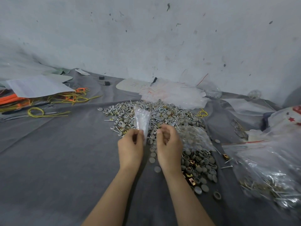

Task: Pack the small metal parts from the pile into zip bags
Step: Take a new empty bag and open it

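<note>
A pile of small metal parts point(156, 115), screws, grey caps and brass-coloured clips, lies on the grey cloth point(57, 152) ahead of me. My left hand point(130, 149) grips the lower end of a small clear zip bag point(142, 121) that stands upright over the pile's near edge. Beside it, my right hand point(168, 144) has curled fingers; what they hold is hidden. More grey caps and clips point(199, 167) spread to the right of that hand.
A clear bag of grey caps point(193, 137) lies right of my right hand. A large plastic bag of screws point(268, 176) sits at the right edge. Empty clear bags point(172, 93) lie behind the pile. Yellow and orange wires point(48, 101) and paper point(37, 85) lie at the left.
</note>
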{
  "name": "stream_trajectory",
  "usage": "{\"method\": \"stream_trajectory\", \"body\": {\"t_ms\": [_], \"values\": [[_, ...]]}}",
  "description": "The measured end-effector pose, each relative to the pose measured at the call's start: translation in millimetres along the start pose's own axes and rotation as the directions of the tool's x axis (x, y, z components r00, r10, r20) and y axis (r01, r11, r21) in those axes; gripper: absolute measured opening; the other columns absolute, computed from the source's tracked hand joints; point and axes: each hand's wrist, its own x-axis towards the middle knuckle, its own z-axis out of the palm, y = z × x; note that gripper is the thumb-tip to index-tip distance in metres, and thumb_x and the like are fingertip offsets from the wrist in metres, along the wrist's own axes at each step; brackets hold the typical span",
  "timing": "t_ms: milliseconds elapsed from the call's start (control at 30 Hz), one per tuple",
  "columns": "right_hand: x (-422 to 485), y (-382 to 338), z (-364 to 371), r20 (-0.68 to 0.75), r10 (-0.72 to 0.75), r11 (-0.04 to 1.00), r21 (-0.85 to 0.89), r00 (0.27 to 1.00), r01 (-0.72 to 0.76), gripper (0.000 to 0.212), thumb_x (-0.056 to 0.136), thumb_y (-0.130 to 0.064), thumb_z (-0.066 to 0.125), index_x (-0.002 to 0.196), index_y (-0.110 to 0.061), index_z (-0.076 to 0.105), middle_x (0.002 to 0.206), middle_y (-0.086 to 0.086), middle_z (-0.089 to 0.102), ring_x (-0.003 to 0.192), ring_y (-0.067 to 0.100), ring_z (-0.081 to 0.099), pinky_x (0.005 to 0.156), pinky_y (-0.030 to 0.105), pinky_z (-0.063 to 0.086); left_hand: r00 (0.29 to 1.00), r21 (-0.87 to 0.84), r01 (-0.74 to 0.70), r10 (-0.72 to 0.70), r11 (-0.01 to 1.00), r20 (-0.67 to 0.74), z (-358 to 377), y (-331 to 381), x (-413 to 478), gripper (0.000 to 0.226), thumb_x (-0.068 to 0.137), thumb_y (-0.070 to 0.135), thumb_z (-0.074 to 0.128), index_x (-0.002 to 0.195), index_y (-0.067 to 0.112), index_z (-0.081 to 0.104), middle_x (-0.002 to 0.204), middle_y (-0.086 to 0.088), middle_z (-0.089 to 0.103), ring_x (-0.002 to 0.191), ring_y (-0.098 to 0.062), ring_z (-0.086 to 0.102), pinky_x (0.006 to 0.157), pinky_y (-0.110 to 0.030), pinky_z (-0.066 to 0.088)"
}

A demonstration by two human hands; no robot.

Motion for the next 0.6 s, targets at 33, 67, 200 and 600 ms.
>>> {"method": "stream_trajectory", "body": {"t_ms": [33,67,200,600], "values": [[-0.9,-1.1,1.0,0.028,0.001,1.0,0.022,1.0,-0.001,0.01,0.092,-0.018,0.059,0.102,-0.021,0.061,0.093,-0.011,0.062,0.085,-0.004,0.059,0.074,0.005,0.044,1.0,-0.019,-0.003,0.003,1.0,0.001,-0.1,0.0,0.4,0.022,0.093,0.02,0.059,0.072,0.02,0.061,0.061,0.009,0.061,0.06,-0.002,0.057,0.054,-0.006,0.038],[-2.2,-2.3,2.6,0.067,0.015,0.999,0.046,0.998,-0.018,0.008,0.091,-0.017,0.062,0.098,-0.021,0.061,0.091,-0.01,0.064,0.084,-0.003,0.061,0.073,0.006,0.045,0.999,-0.038,-0.013,0.014,0.999,0.035,0.3,0.5,0.0,0.02,0.093,0.019,0.059,0.073,0.022,0.061,0.063,0.01,0.063,0.062,0.001,0.058,0.055,-0.006,0.039],[-2.5,1.3,5.3,0.108,0.048,0.999,0.001,0.993,-0.048,0.013,0.093,-0.016,0.058,0.103,-0.014,0.067,0.097,-0.001,0.068,0.089,0.007,0.064,0.081,0.02,0.051,0.974,-0.051,-0.061,0.071,0.997,0.214,5.0,0.7,-3.8,0.015,0.093,0.014,0.057,0.089,0.023,0.068,0.078,0.012,0.068,0.077,0.008,0.061,0.064,-0.005,0.043],[-0.3,4.9,4.0,0.052,0.106,0.99,0.092,0.993,-0.11,0.004,0.087,-0.017,0.067,0.088,-0.019,0.064,0.079,-0.013,0.065,0.072,-0.006,0.061,0.068,0.005,0.045,0.954,0.049,-0.203,0.186,0.978,0.233,5.8,-0.9,-6.2,0.025,0.09,0.013,0.06,0.066,0.014,0.053,0.062,0.005,0.053,0.059,-0.006,0.047,0.054,-0.015,0.035]]}}
